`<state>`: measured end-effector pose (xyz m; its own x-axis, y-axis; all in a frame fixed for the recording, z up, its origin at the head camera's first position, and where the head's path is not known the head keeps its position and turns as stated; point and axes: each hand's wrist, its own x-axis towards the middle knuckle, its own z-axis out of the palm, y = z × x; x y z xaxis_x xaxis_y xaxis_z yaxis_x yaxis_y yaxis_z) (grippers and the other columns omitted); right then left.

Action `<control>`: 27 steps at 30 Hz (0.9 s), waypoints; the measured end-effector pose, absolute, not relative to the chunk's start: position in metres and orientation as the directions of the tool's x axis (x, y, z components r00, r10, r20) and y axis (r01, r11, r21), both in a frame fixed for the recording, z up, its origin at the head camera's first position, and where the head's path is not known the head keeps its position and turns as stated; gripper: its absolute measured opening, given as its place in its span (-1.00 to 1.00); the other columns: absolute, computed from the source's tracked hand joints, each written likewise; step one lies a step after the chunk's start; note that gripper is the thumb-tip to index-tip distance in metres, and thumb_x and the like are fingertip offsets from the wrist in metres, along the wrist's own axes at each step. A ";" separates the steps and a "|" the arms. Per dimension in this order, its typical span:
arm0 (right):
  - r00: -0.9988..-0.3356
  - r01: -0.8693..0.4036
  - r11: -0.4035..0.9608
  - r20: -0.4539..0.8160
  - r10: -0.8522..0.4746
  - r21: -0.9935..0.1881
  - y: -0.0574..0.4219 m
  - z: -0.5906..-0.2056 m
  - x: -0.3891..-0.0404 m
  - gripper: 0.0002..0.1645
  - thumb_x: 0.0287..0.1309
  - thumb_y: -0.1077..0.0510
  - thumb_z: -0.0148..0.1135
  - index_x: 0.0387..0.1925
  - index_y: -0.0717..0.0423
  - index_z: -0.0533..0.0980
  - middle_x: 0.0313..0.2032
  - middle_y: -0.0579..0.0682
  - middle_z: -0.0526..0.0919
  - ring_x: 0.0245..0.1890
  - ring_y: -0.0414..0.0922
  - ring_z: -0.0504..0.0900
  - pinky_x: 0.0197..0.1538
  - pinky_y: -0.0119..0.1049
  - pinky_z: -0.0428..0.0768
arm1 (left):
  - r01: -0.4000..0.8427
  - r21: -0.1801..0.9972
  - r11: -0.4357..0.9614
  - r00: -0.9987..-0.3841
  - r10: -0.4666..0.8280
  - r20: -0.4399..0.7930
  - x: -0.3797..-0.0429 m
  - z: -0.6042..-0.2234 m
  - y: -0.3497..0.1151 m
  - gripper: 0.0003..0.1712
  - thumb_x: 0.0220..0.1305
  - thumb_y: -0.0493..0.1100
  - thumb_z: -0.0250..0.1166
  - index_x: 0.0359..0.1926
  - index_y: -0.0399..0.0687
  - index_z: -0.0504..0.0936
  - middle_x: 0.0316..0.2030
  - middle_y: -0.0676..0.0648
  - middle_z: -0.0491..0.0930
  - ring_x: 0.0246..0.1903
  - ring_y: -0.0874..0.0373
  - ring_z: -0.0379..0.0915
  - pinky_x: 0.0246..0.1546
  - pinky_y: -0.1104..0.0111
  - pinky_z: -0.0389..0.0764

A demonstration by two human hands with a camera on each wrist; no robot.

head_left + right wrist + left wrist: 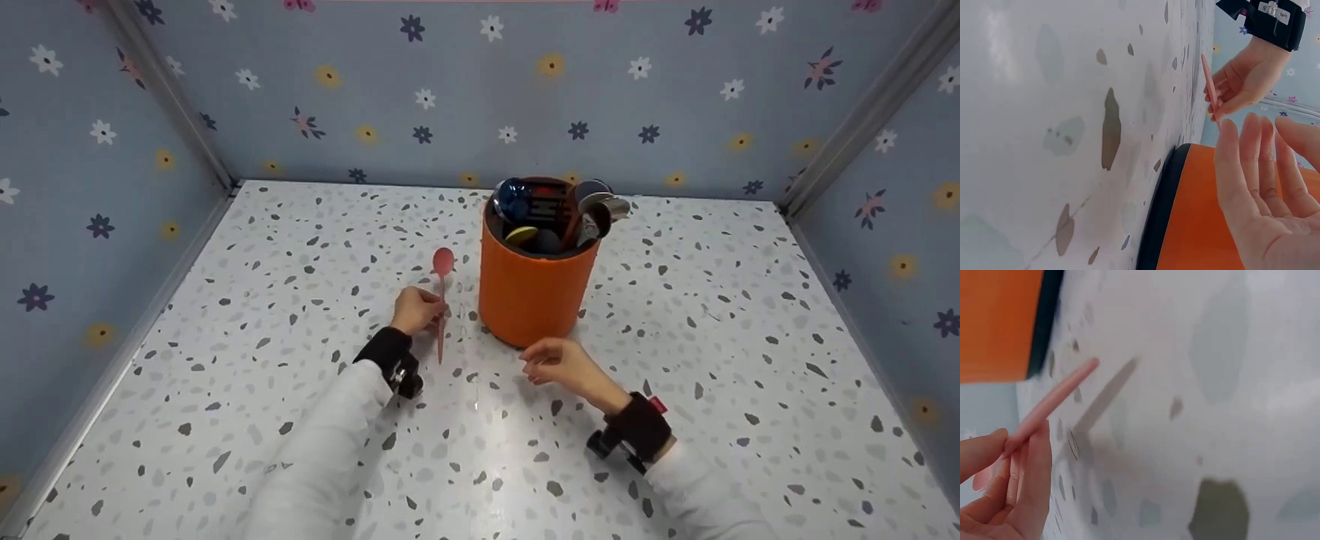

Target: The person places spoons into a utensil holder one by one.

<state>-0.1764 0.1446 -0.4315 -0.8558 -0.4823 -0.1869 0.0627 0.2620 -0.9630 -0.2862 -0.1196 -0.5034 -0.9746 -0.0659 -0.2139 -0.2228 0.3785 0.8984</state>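
A pink spoon (pixel 443 262) is pinched at its handle by my left hand (pixel 417 310), its bowl pointing toward the back wall. In the left wrist view, thumb and fingers grip the handle (pixel 1053 399), whose shadow falls on the tabletop beside it. My right hand (pixel 559 365) hangs with relaxed fingers at the front of an orange utensil holder (pixel 534 296), holding nothing. From the right wrist, its loosely bent fingers (pixel 1252 163) overlap the holder's side. Several utensils stand in the holder, among them a dark blue rounded one (pixel 514 199) and metal ones (pixel 600 199).
The speckled white tabletop (pixel 712 360) is bordered by flower-patterned panels (pixel 457 90) at the back and both sides. A yellow-green utensil (pixel 522 235) shows inside the holder, low near its front rim.
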 end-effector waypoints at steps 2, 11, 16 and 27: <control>-0.853 0.070 0.262 -0.194 -0.485 -0.963 0.144 -0.432 -0.176 -0.66 0.03 0.41 0.09 -0.11 0.51 0.39 -0.30 0.25 0.54 -0.26 0.16 0.54 -0.10 0.01 0.54 | -0.244 0.907 0.343 -0.969 -0.048 -0.243 -0.263 -0.472 -0.109 -0.84 0.06 -0.34 0.21 -0.33 -0.38 0.60 -0.51 -0.17 0.59 -0.58 0.12 0.54 -0.49 0.35 0.63; -0.845 0.086 0.245 -0.201 -0.495 -0.966 0.141 -0.433 -0.175 -0.66 0.04 0.44 0.05 -0.09 0.53 0.37 -0.25 0.40 0.50 -0.21 0.28 0.49 -0.08 0.06 0.51 | -0.272 0.960 0.067 -0.962 -0.026 -0.271 -0.233 -0.449 -0.093 -0.72 0.10 -0.41 0.14 -0.15 -0.52 0.49 -0.41 -0.17 0.55 -0.57 0.21 0.51 -0.34 0.24 0.63; -0.845 0.072 0.229 -0.181 -0.504 -0.971 0.138 -0.432 -0.174 -0.66 0.03 0.43 0.07 -0.10 0.55 0.37 -0.28 0.38 0.51 -0.23 0.28 0.49 -0.10 0.05 0.52 | -0.261 0.964 -0.042 -0.964 -0.051 -0.263 -0.219 -0.445 -0.084 -0.74 0.11 -0.42 0.14 -0.15 -0.52 0.48 -0.40 -0.23 0.56 -0.57 0.21 0.50 -0.42 0.33 0.64; -0.825 0.035 0.219 -0.152 -0.545 -0.975 0.132 -0.428 -0.171 -0.70 0.04 0.42 0.10 -0.13 0.49 0.43 -0.34 0.20 0.57 -0.32 -0.03 0.58 -0.13 -0.13 0.58 | -0.195 0.968 -0.157 -0.978 -0.037 -0.204 -0.188 -0.441 -0.063 -0.71 0.09 -0.44 0.14 -0.15 -0.59 0.41 -0.44 -0.18 0.55 -0.50 0.19 0.51 -0.40 0.30 0.64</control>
